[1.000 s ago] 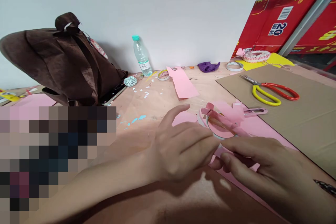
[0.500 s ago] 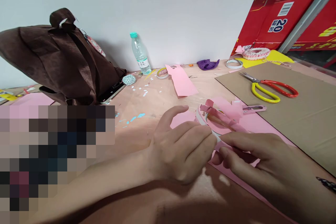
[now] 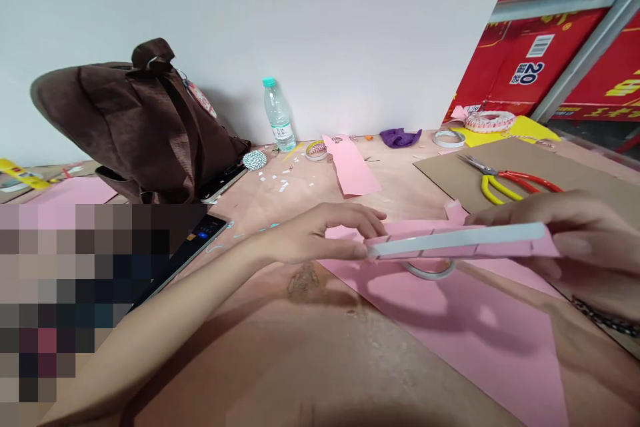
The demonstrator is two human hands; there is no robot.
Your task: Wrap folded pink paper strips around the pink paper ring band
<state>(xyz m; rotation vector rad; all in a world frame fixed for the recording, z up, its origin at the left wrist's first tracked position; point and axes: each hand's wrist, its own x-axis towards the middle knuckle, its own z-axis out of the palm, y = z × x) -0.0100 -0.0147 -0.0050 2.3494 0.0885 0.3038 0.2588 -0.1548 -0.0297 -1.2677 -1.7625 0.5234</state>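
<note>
A pink paper strip [image 3: 450, 252] with a white band of tape along it is stretched level above the table between my hands. Its left end is pinched by my left hand [image 3: 330, 230], thumb below and fingers curled over. My right hand [image 3: 585, 233] grips the other end, some of its fingers hidden behind the strip. Just below the strip, a tape roll [image 3: 433, 273] shows in part, resting on a large pink sheet [image 3: 500, 320]. Behind my right hand lie scissors [image 3: 500, 183] with one yellow and one red handle, partly covered by the hand.
A brown backpack [image 3: 145, 127] leans at the left, near a water bottle [image 3: 280, 117]. Brown cardboard [image 3: 450, 163] lies right. Farther back are a pink paper piece [image 3: 355, 170], purple crumpled material [image 3: 400, 138], another tape roll [image 3: 449, 139] and paper scraps. Red boxes [image 3: 525, 67] stand behind.
My hands have moved apart, and the taped pink strip, curled before, is now drawn out straight between them. My right hand has risen. The view has shifted slightly.
</note>
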